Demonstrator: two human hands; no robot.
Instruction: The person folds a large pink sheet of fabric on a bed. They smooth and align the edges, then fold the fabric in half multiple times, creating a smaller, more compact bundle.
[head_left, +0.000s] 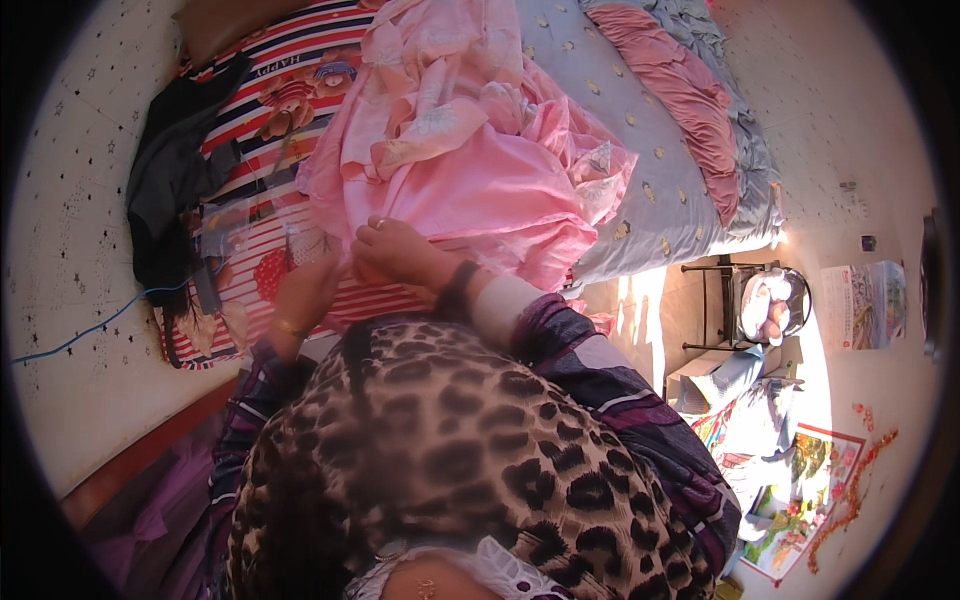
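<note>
A large pink cloth (457, 172) with pale leaf-like patterns lies crumpled over the bed in front of me. My right hand (397, 251), with a ring on one finger and a dark band at the wrist, is curled on the near edge of this cloth and grips it. Just to the left, my left hand (307, 292) touches the cloth's left near corner. Its fingertips are blurred and partly hidden, so their hold is unclear. Beneath both hands is a red, white and navy striped bed cover (375, 304) printed with bears.
A dark garment (169, 180) lies along the bed's left side, near a blue cable (97, 326) against the wall. Grey bedding (600, 105) and a bunched pink blanket (675, 97) lie to the right. Beyond the bed's right end stand a black-framed chair (705, 307) and cluttered boxes (705, 382).
</note>
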